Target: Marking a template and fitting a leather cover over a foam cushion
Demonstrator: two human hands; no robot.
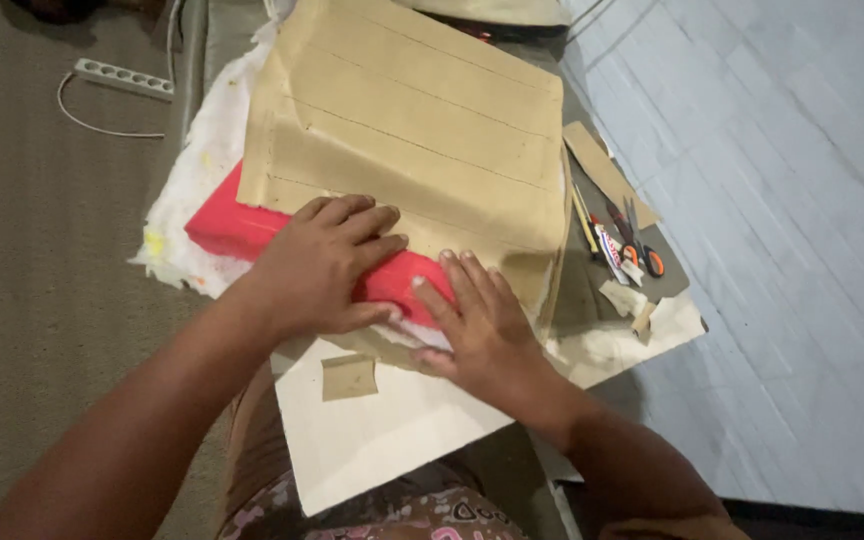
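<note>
On the low work surface [652, 345] above the carpet, keep your left hand [317, 265] and right hand [482, 325] pressed flat, fingers spread, smoothing the brown paper [422, 130] evenly over the red block [237, 225].

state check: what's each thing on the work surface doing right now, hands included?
left hand: flat, pressing on the red block
right hand: flat on the brown paper's edge
red block: lying flat, partly covered
brown paper: draped over the block, creased
scissors: lying open, untouched
power strip: on the floor, sockets look unused
paper scrap: loose on the white sheet
</note>
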